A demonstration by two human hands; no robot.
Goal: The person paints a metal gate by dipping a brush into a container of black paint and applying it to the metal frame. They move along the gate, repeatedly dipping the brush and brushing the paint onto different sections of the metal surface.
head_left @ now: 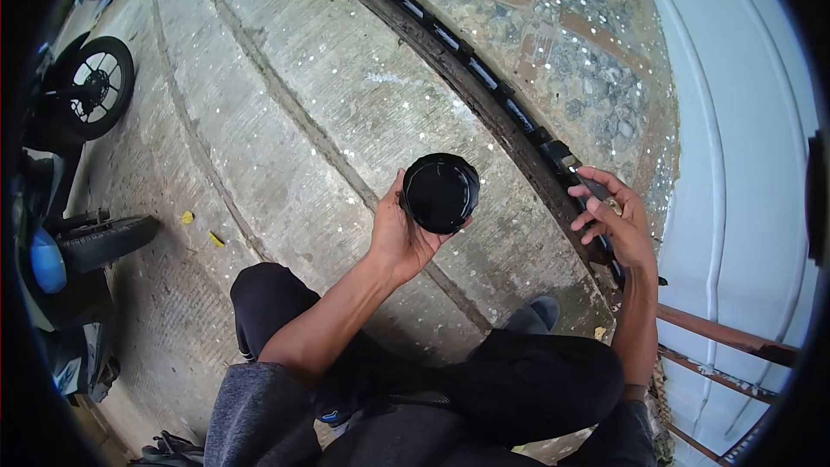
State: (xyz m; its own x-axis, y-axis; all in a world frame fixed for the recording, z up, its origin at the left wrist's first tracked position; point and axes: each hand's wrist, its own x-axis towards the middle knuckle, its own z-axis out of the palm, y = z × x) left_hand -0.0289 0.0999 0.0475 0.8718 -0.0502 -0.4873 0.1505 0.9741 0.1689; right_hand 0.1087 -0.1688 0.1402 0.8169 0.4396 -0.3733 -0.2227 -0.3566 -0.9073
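A round container of black paint (440, 194) rests in my left hand (404, 238), whose fingers wrap round its underside and sides. The liquid inside looks glossy and black. My right hand (616, 218) pinches the handle of a paintbrush (596, 189). The dark bristles (558, 154) touch or hover just over a black metal rail (517, 115), which curves along the ground from the top centre toward my right hand. Exactly whether they touch cannot be made out.
Parked motorcycles, one with a spoked-looking front wheel (99, 86), stand at the left. A pale corrugated panel (735, 121) rises at the right, with rusty bars (722, 331) below it. Yellow leaves (187, 217) lie on the concrete (285, 156). Stone paving (596, 78) lies beyond the rail.
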